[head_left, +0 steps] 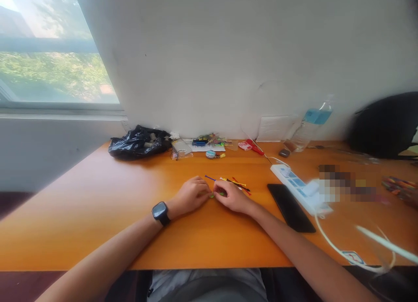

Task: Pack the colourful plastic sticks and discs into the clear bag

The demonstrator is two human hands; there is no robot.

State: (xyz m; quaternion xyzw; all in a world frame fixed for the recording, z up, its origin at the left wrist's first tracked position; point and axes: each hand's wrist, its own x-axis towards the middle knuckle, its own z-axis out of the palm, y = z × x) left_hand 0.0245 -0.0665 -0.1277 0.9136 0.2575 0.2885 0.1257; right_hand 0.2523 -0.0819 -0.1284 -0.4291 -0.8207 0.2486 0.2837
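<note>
My left hand (195, 193), with a dark smartwatch (160, 210) on its wrist, rests at the middle of the table with fingers curled in a pinch. Fingertip to fingertip with it, my right hand (231, 196) is closed too. Between them a small, thin, bright green piece (212, 196) shows; most of it is hidden by the fingers, so its kind is unclear. Just beyond the right hand lie several thin coloured strips (234, 180), yellow, black and orange. One blue strip (210, 177) points out to the left of that group.
A black phone (290, 208) and a white power strip (295, 184) with cables lie to the right. Along the wall are a black plastic bag (139, 143), a round tin (210, 154), small packets, red-handled scissors (255, 147) and a tilted clear bottle (308, 127).
</note>
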